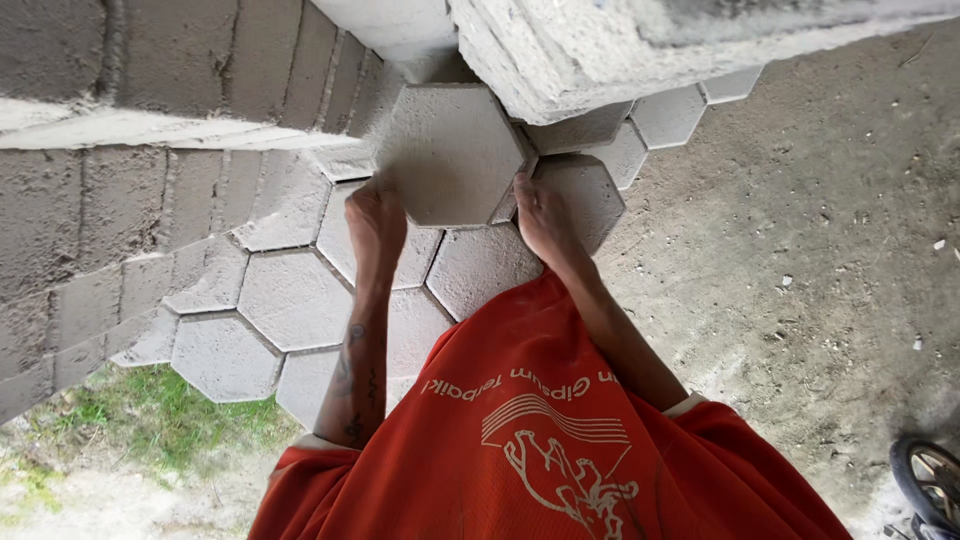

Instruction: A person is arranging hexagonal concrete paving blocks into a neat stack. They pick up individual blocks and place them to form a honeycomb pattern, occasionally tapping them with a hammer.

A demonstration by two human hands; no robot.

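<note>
A grey hexagonal concrete paver (448, 150) is held just above a row of laid hexagonal pavers (295, 298). My left hand (375, 220) grips its lower left edge. My right hand (540, 215) grips its lower right edge. The paver sits level and slightly higher than the pavers around it, close to the block wall. An orange shirt covers my torso at the bottom of the view.
A grey block wall (150, 90) runs along the left. A concrete column base (620, 50) stands at the top. Bare sandy ground (820, 230) lies to the right, grass (130, 420) at lower left, and a wheel (930, 480) at the bottom right corner.
</note>
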